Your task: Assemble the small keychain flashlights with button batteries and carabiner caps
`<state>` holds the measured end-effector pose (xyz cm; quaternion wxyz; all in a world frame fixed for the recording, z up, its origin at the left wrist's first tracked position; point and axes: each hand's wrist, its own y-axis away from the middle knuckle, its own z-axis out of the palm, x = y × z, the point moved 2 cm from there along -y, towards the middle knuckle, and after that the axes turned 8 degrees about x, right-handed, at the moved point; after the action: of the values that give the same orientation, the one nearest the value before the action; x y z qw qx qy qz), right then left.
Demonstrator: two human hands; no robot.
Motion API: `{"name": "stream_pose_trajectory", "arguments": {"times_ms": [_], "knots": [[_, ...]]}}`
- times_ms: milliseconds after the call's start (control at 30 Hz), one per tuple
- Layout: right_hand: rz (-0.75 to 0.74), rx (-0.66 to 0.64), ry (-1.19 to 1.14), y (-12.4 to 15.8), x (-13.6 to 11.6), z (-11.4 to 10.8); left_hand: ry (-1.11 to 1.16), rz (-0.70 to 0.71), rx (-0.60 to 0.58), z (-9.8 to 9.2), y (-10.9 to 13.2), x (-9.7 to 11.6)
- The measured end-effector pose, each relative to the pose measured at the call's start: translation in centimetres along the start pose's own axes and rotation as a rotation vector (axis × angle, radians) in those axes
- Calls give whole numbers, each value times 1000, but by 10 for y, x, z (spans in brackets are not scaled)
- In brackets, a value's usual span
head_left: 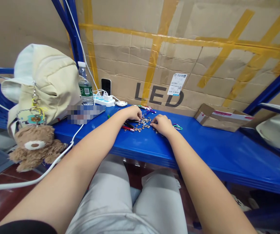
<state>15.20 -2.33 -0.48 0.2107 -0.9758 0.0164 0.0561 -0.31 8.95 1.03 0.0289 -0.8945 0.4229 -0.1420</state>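
Though apart, left hand (133,113) and right hand (163,125) half-curled on metal pieces (145,123).

Bench (215,152) is bright blue, & the rack post (272,90) is blue too. Cardboard wall (198,35) is brown w/ shiny yellow tape stripes that cross. It has big black letters "LED" (158,95) & a white label (177,84) w/ a bit of blue-green. Backpack (49,81) is cream. Teddy bear (34,146) is fuzzy brown w/ a white nose patch. Bottle (85,84) is clear w/ white cap & green label. Power strip (103,99) & cable (32,180) are white. Phone (105,86) is black. Small round bits (143,123) look silver. Pen (128,128) is red, clip (177,126) is green. Small box (221,117) is brown w/ red & white tape. Trousers (120,198) are lt grey. Floor (5,200) is dk red.
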Motion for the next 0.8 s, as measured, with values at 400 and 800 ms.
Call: {"name": "stream_pose_trajectory", "arguments": {"times_ms": [400,800], "knots": [[-28,30,-79,1,-1,-2,35,52,32,-4,11,7],[11,105,-103,0,11,-5,93,48,-35,-7,14,11]]}}
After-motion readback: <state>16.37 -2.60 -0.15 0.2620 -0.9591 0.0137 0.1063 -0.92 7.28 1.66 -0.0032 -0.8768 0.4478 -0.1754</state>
